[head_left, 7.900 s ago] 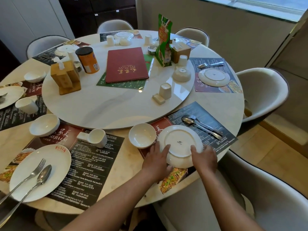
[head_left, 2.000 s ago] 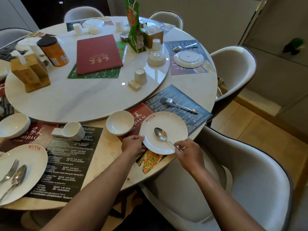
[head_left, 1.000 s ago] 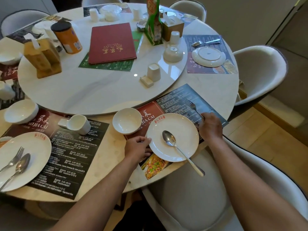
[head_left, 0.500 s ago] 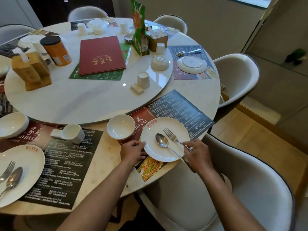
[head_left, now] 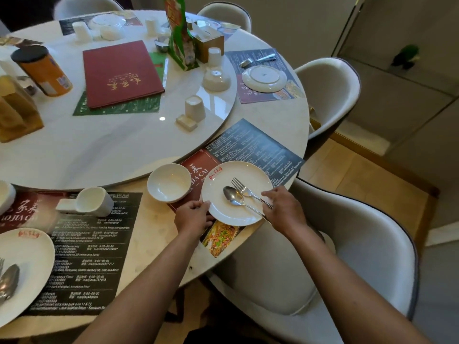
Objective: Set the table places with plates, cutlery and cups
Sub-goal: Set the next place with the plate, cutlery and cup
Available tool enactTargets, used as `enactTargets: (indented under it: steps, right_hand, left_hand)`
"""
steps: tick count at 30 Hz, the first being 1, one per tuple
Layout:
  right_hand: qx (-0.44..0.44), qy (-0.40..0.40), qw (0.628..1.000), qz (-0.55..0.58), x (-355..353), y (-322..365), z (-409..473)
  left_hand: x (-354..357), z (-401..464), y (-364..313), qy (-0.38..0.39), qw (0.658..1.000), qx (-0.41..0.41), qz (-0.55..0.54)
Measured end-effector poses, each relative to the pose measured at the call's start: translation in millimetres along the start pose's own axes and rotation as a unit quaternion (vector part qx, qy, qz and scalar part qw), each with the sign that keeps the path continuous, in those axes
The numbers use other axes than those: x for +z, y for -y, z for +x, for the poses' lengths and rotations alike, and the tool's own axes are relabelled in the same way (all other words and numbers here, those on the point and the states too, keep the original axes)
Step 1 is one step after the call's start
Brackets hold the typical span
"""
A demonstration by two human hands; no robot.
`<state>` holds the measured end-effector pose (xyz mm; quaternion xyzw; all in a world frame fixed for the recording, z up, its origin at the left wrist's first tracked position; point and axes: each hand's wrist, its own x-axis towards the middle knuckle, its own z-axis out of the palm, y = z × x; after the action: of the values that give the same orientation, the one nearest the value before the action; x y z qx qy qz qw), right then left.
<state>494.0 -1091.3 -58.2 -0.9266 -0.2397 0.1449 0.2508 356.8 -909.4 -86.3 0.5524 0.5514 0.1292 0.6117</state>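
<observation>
Laying cutlery at the near-right place is the step in hand: on the round marble table [head_left: 278, 115], a printed placemat [head_left: 250, 145] carries the white plate [head_left: 223, 209], which bears a fork [head_left: 244, 189] beside a spoon [head_left: 233, 196]. The left hand [head_left: 192, 217] grips the plate's rim; the right hand [head_left: 283, 209] pinches the fork's handle. Next, likely, release and fetch a cup.
</observation>
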Motion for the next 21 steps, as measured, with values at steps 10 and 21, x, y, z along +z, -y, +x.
enactTargets:
  steps: [10,21]
  right_hand:
    - [-0.087,-0.074,0.985,-0.128,-32,-2,6]
    - [-0.235,-0.006,0.96,-0.15,-67,-26,34]
  left_hand:
    - [13,-32,-9,-0.137,0.98,0.066,0.129]
    - [62,-108,-11,-0.154,0.841,0.187,0.484]
